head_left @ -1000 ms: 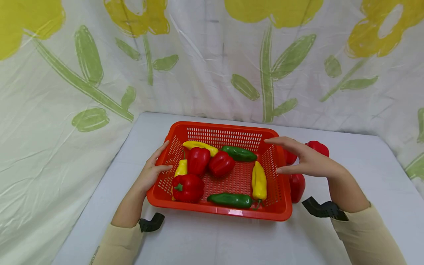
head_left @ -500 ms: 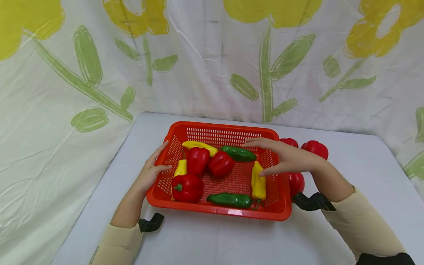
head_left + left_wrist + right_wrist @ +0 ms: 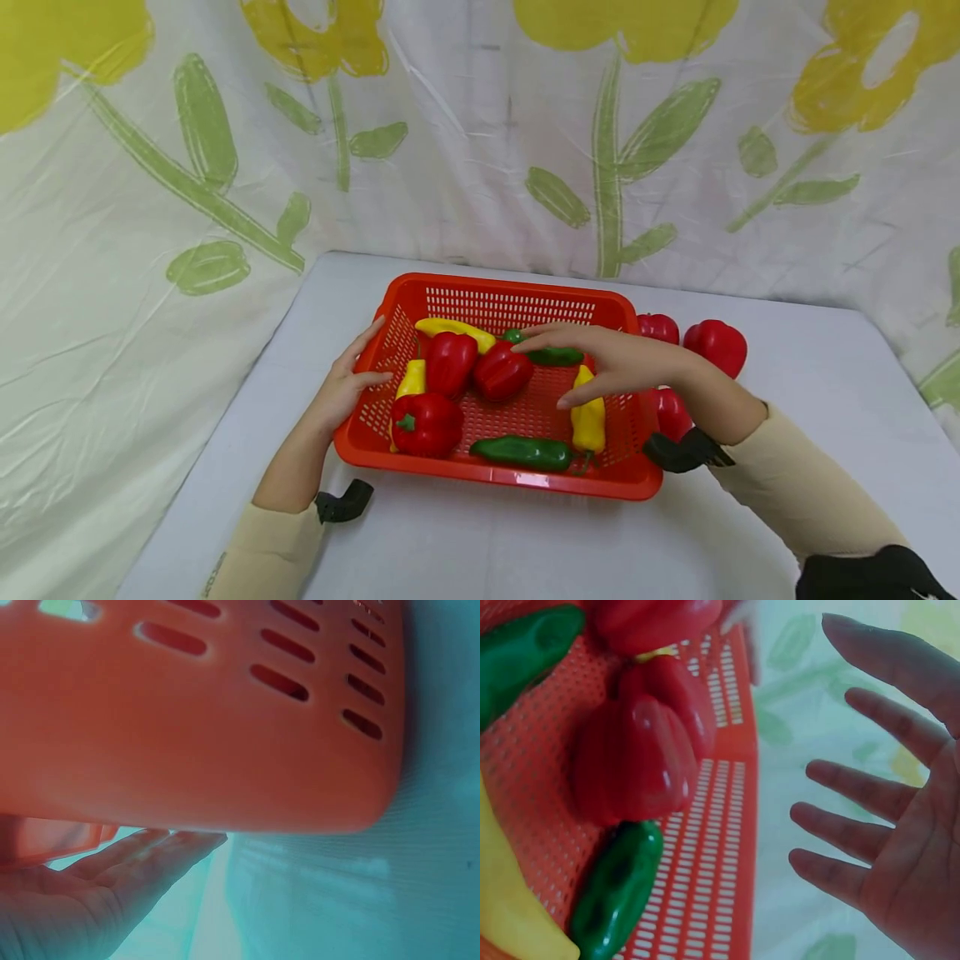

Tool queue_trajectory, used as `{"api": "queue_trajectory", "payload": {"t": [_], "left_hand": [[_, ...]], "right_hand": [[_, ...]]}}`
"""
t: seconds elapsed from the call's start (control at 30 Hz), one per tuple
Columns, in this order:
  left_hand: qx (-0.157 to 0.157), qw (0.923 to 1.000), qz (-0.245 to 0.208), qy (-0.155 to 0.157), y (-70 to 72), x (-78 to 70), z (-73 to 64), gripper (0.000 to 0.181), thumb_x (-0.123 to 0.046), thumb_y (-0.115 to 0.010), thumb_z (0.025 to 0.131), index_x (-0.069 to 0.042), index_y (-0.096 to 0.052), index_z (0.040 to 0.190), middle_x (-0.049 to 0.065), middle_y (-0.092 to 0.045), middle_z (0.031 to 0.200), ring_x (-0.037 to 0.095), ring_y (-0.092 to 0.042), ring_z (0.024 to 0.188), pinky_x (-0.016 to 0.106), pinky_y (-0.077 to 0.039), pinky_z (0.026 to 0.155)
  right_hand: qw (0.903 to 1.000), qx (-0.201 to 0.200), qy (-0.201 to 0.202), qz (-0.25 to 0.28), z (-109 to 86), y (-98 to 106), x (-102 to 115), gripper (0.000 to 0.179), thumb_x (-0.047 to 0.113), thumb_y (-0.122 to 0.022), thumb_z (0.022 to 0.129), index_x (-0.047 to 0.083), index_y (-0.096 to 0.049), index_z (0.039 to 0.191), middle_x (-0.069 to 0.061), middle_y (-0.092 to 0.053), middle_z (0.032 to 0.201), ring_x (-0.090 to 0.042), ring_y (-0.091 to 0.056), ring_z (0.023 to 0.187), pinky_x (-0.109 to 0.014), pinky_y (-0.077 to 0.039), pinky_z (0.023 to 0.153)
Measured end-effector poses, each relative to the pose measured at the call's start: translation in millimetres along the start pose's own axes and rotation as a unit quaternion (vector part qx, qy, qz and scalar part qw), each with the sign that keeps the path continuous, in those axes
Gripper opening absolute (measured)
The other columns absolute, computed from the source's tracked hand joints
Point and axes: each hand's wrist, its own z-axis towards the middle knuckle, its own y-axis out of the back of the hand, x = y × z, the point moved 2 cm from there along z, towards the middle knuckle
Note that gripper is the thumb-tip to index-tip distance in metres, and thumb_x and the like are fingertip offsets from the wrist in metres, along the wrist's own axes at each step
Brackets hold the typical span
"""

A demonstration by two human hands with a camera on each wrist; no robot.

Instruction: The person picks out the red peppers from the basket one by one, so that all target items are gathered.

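In the head view, a red perforated plastic basket (image 3: 487, 477) holds several peppers. My left hand (image 3: 341, 400) is at its left side, thumb across the rim and fingers straight; the left wrist view shows those fingers beside the basket's outer wall (image 3: 187, 765). My right hand (image 3: 622, 358) hovers over the basket's right half, fingers spread, holding nothing. Below its fingertips lie a red bell pepper (image 3: 502, 372), a green long pepper (image 3: 555, 357) and a yellow long pepper (image 3: 588, 421). Nearer the front are another green long pepper (image 3: 521, 452) and a red bell pepper with a green stem (image 3: 426, 423).
Another red bell pepper (image 3: 451, 363) and yellow peppers (image 3: 456, 330) lie toward the basket's back left. Outside, right of the basket on the white table (image 3: 480, 550), are red bell peppers (image 3: 716, 346), one partly behind my right wrist. A flower-print curtain (image 3: 465, 167) hangs behind.
My right hand has moved left, from beside the basket's right rim to above the peppers inside. My left hand, the basket and the peppers have stayed in place.
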Motion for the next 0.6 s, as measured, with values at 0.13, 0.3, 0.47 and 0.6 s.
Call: {"api": "queue_trajectory", "payload": {"t": [0.13,0.3,0.47,0.6], "left_hand": [[0.000,1.0000,0.000,-0.002,-0.4,0.5,0.3,0.072,-0.002,-0.045,0.091,-0.035,-0.018,0.149,0.007,-0.023,0.153,0.032,-0.042,0.123,0.037,-0.053,0.086],[-0.002,1.0000,0.003,-0.006,-0.4,1.3,0.6,0.072,-0.002,-0.045,0.091,-0.034,-0.018,0.149,0.006,-0.022,0.154,0.032,-0.042,0.124,0.037,-0.053,0.086],[-0.003,1.0000,0.003,-0.004,0.1,1.1,0.3,0.072,-0.002,-0.045,0.090,-0.035,-0.019,0.149,0.006,-0.022,0.154,0.033,-0.042,0.124,0.038,-0.053,0.086],[-0.004,1.0000,0.003,-0.005,0.0,0.9,0.3,0.072,-0.001,-0.045,0.090,-0.034,-0.019,0.149,0.005,-0.020,0.155,0.033,-0.041,0.125,0.038,-0.053,0.087]], "right_hand": [[0.9996,0.026,0.007,-0.003,9.3,-3,3,0.065,0.027,-0.070,0.082,0.018,-0.042,0.140,-0.003,-0.033,0.149,-0.022,-0.025,0.139,-0.041,-0.042,0.104],[0.9977,0.061,0.007,-0.026,23.1,-8,10,0.066,0.023,-0.071,0.081,0.021,-0.042,0.140,-0.002,-0.035,0.148,-0.021,-0.024,0.140,-0.037,-0.044,0.103],[0.9958,0.082,0.012,-0.040,35.1,-14,14,0.067,0.019,-0.071,0.081,0.021,-0.041,0.141,0.002,-0.037,0.146,-0.020,-0.025,0.138,-0.039,-0.043,0.103],[0.9940,0.099,0.020,-0.040,44.8,-20,16,0.067,0.018,-0.071,0.081,0.022,-0.041,0.141,0.000,-0.037,0.146,-0.019,-0.027,0.136,-0.040,-0.045,0.101]]}}
